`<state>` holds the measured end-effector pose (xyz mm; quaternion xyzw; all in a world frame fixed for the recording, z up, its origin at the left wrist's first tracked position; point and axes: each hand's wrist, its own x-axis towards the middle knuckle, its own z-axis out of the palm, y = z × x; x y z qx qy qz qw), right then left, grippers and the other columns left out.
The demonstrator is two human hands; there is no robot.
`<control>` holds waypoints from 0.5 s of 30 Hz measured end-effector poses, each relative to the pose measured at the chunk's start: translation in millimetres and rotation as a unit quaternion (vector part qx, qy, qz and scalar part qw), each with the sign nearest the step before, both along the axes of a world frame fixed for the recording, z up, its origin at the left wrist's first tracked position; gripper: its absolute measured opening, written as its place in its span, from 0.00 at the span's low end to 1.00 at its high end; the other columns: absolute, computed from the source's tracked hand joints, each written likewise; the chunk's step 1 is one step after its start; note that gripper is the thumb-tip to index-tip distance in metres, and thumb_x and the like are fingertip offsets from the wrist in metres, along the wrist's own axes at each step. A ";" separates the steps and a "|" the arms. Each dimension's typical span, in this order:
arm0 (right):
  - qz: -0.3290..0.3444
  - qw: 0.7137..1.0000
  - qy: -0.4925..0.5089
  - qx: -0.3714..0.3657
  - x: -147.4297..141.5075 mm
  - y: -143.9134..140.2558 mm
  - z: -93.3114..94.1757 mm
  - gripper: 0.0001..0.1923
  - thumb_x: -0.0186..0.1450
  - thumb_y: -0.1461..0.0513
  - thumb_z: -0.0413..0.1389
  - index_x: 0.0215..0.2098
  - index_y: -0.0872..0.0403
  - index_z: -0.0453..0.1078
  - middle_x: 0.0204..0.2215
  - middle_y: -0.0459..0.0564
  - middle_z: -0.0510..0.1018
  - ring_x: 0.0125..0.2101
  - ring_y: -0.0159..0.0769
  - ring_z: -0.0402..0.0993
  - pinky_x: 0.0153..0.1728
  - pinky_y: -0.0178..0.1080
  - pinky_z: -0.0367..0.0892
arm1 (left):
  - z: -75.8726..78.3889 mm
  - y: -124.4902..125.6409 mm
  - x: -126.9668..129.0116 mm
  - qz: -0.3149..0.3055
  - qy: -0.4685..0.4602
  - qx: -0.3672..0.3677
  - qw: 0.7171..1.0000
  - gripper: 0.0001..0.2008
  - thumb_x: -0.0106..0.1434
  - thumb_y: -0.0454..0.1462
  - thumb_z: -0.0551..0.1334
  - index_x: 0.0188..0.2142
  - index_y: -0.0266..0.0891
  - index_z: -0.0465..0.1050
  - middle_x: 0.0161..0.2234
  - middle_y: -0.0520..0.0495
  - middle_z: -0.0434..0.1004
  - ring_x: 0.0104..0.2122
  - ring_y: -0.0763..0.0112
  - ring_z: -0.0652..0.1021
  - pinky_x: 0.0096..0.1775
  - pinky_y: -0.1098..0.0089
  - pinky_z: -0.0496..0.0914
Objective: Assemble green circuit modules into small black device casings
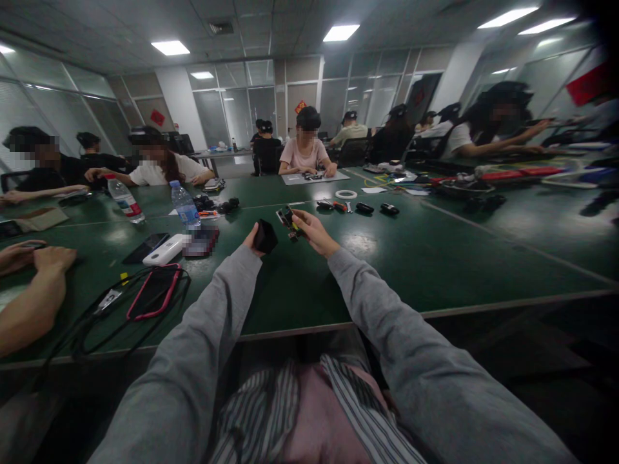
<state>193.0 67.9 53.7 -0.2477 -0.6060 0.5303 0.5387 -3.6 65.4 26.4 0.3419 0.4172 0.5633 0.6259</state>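
left hand point(252, 240): fingers closed round small black box point(265, 236), lifted off green surface point(435, 258), frame centre
right hand point(309, 231): fingers pinch small dark gadget point(288, 220) beside box, raised for close view

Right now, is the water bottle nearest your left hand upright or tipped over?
Upright. The blue-labelled water bottle stands on its base on the green table, cap on top, beyond the left hand, which grips a small black block.

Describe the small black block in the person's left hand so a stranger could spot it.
On the long green table, follow the grey left sleeve to the left hand. It grips a small black boxy block, plain and matte, unlike the slim multicoloured part in the right hand.
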 end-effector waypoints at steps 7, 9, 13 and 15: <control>0.041 0.997 -0.020 0.069 -5.0 -10.3 5.1 0.24 0.56 0.54 0.63 0.49 0.52 0.69 0.51 0.50 0.73 0.54 0.38 0.67 0.58 0.43 0.60 | 19.5 -16.1 -10.4 -0.219 0.035 -0.104 0.969 0.22 0.61 0.46 0.54 0.48 0.36 0.72 0.42 0.34 0.77 0.19 0.71 0.71 0.20 0.70 0.65; 0.044 0.996 -0.025 0.070 -4.8 -13.1 9.5 0.24 0.56 0.54 0.63 0.49 0.52 0.69 0.52 0.50 0.73 0.55 0.39 0.66 0.59 0.44 0.59 | 23.4 -21.8 -8.2 -0.183 0.052 -0.100 0.977 0.20 0.59 0.43 0.54 0.46 0.36 0.73 0.42 0.34 0.77 0.20 0.71 0.71 0.20 0.71 0.65; 0.046 0.997 -0.001 0.056 -4.5 -15.1 16.9 0.25 0.55 0.54 0.63 0.50 0.51 0.69 0.54 0.49 0.70 0.57 0.39 0.63 0.58 0.43 0.60 | 25.6 -29.7 -5.0 -0.186 0.066 -0.120 0.973 0.21 0.59 0.41 0.53 0.48 0.35 0.73 0.43 0.33 0.76 0.21 0.69 0.72 0.19 0.71 0.65; 0.073 0.996 0.001 0.054 -6.1 -16.3 17.7 0.26 0.55 0.55 0.64 0.51 0.50 0.69 0.54 0.48 0.70 0.57 0.39 0.63 0.58 0.43 0.61 | 24.3 -30.7 -3.4 -0.233 0.071 -0.141 0.960 0.22 0.60 0.41 0.53 0.50 0.34 0.72 0.43 0.33 0.76 0.20 0.70 0.72 0.17 0.73 0.63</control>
